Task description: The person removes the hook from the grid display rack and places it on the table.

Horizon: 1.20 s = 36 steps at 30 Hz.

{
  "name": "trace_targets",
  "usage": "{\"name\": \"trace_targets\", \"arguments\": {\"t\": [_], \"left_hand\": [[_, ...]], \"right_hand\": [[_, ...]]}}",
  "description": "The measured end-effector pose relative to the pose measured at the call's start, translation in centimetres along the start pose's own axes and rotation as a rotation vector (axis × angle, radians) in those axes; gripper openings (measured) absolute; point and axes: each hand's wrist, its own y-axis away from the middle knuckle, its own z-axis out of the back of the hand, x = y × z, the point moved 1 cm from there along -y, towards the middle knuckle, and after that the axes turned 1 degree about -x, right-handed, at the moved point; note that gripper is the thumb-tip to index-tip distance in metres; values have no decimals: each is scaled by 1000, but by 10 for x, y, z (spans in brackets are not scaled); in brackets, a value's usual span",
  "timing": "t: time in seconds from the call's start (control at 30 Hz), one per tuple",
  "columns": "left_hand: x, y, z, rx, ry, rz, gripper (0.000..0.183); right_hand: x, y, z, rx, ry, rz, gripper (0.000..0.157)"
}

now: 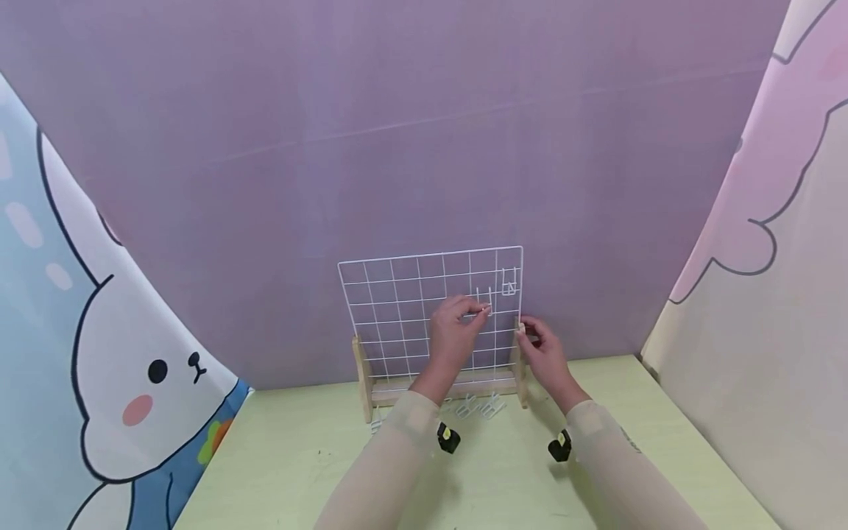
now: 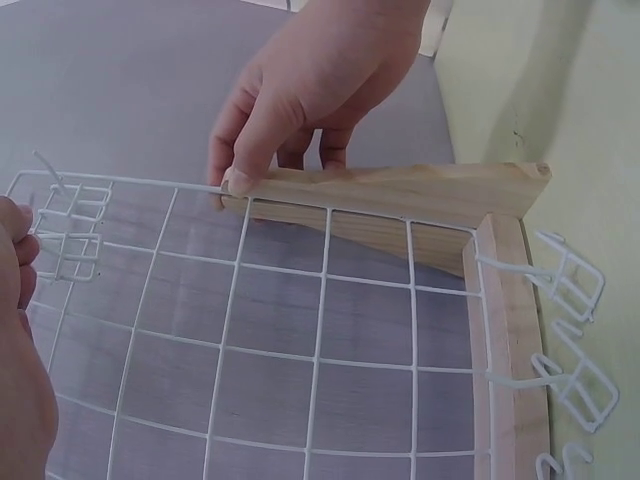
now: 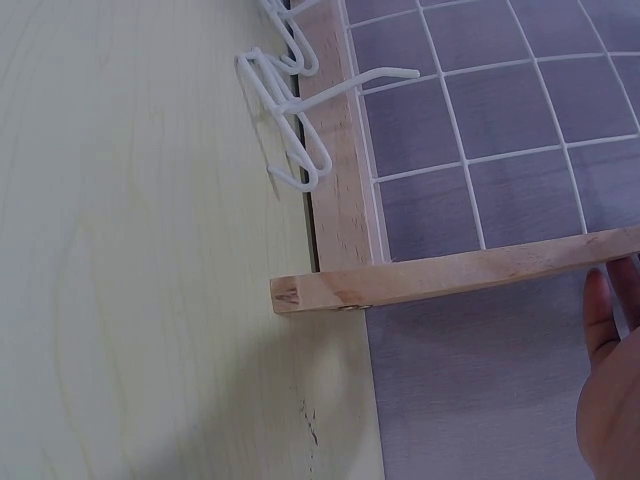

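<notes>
A white wire grid panel (image 1: 430, 255) stands upright in a wooden stand (image 1: 362, 375). My left hand (image 1: 453, 333) pinches a white wire hook (image 1: 490, 300) against the grid's upper right part. Just right of it, another white hook (image 1: 509, 288) hangs near the grid's corner. With thumb and fingers, my right hand (image 2: 320, 80) grips the top end of the stand's right wooden upright (image 2: 400, 190), beside the grid's edge. In the left wrist view only part of my left hand (image 2: 20, 370) shows, and its fingertips are partly cut off.
Several loose white hooks (image 1: 492, 407) lie on the pale yellow-green table (image 1: 291, 471) in front of the stand's base. Behind the grid rises a purple-grey backdrop (image 1: 424, 147). Printed cartoon panels flank both sides. A small black camera (image 1: 448, 439) hangs at the left wrist.
</notes>
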Motion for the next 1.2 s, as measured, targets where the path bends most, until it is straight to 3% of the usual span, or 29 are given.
{"name": "trace_targets", "arguments": {"t": [0.53, 1.2], "left_hand": [[1, 2, 1, 7, 12, -16, 8], [4, 11, 9, 82, 5, 10, 10]], "right_hand": [[6, 1, 2, -2, 11, 22, 34], [7, 1, 0, -5, 14, 28, 33]]}}
